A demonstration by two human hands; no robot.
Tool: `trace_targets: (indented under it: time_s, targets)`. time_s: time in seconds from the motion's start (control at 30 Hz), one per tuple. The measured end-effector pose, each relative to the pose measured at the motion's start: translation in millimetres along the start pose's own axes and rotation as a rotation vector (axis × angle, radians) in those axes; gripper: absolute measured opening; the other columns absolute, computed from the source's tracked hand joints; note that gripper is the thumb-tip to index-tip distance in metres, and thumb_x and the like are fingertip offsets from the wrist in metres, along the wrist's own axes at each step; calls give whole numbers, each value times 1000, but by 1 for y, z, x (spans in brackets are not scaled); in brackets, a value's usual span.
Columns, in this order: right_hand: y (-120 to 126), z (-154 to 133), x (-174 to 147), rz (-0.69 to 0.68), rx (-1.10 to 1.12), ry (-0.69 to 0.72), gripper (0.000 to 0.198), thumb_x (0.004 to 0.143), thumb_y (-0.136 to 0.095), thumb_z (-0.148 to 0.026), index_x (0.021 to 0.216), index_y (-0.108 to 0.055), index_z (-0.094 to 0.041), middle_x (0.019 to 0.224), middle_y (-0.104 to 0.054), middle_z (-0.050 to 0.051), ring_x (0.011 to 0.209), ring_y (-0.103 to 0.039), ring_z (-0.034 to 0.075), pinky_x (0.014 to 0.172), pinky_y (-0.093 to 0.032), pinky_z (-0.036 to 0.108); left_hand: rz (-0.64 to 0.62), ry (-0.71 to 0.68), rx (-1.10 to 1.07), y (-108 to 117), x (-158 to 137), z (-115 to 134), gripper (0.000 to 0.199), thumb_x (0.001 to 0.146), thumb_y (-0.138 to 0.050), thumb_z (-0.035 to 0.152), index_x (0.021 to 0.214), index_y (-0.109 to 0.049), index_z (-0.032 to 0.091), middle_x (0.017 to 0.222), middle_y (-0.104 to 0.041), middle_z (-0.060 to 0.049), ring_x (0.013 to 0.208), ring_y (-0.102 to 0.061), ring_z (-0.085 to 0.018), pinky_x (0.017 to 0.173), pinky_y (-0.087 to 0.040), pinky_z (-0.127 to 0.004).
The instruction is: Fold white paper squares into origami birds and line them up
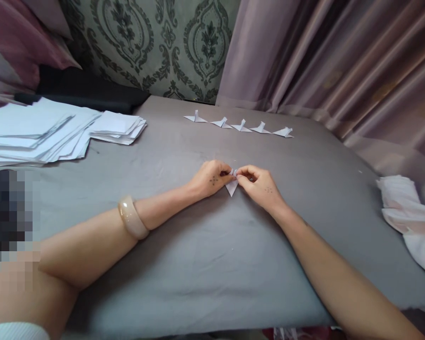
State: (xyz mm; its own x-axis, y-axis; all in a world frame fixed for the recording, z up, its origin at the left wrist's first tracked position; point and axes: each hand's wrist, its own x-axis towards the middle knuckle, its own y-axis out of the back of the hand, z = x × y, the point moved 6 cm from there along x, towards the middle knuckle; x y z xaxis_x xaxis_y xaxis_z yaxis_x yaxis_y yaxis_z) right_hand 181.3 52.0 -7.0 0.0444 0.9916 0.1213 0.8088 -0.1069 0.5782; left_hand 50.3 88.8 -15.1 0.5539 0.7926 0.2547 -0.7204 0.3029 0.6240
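A small piece of folded white paper [232, 188] is pinched between my two hands, low over the middle of the grey-covered table. One pointed corner hangs toward me, and the fingers hide much of its upper part. My left hand [212, 179] grips it from the left with thumb and fingers together. From the right, my right hand [260, 185] pinches the same piece near its top. A pale bangle [132, 218] circles the left forearm. Beyond the hands stands a row of several small folded paper figures [243, 125], each with flat points and an upright part.
Stacks of white paper sheets [49, 132] lie at the left, with a smaller pile of cut paper [116, 125] beside them. Black cloth [92, 89] is behind. White fabric [407, 203] lies at the right edge. Curtains [304, 56] and a patterned wall [170, 47] border the grey tablecloth [184, 274].
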Motion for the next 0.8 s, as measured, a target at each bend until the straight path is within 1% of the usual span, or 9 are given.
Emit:
trace_targets:
  time_s: [0.13, 0.2, 0.27, 0.4, 0.63, 0.7, 0.8]
  targets:
    - [0, -2, -1, -28, 21, -80, 28, 80, -55, -42, 74, -67, -18, 72, -65, 4, 67, -57, 16, 62, -43, 28, 13, -40, 67, 0, 0, 1, 23, 85, -57, 24, 66, -65, 14, 63, -58, 0, 59, -48, -10, 56, -33, -22]
    - [-1, -3, 0, -27, 29, -112, 35, 81, -55, -49, 72, -67, -17, 69, -64, 4, 64, -56, 15, 58, -42, 27, 19, -69, 97, 0, 0, 3, 26, 86, -56, 25, 63, -62, 14, 62, -57, 0, 58, -48, -10, 56, -34, -22]
    - [-1, -3, 1, -30, 40, -118, 37, 80, -57, -51, 71, -67, -17, 68, -63, 4, 61, -55, 15, 56, -41, 27, 29, -92, 109, 0, 0, 4, 27, 86, -55, 25, 62, -60, 15, 61, -55, 0, 59, -47, -11, 57, -34, -23]
    - [-1, -1, 3, -65, 70, -118, 36, 79, -58, -50, 73, -69, -17, 68, -63, 4, 58, -52, 13, 56, -41, 26, 23, -112, 123, 0, 0, 4, 27, 86, -57, 24, 61, -59, 15, 61, -54, 1, 59, -46, -11, 58, -34, -23]
    - [0, 1, 2, -92, 99, -142, 34, 76, -62, -49, 75, -69, -15, 67, -61, 2, 54, -46, 10, 54, -38, 26, -6, -87, 117, -1, 0, 2, 24, 86, -57, 23, 64, -62, 14, 65, -57, -1, 62, -50, -11, 60, -36, -23]
    - [0, 2, 3, -93, 102, -166, 33, 74, -63, -47, 72, -68, -15, 65, -60, 2, 53, -45, 10, 52, -37, 25, -3, -99, 112, -1, 0, 4, 23, 86, -56, 23, 67, -64, 14, 67, -59, -1, 63, -51, -12, 61, -38, -23]
    - [0, 7, 5, -95, 123, -239, 28, 72, -64, -42, 69, -67, -15, 64, -58, 1, 53, -45, 9, 49, -37, 24, -1, -114, 102, 0, -2, 8, 19, 86, -55, 22, 73, -67, 15, 72, -62, -2, 68, -54, -13, 65, -40, -24]
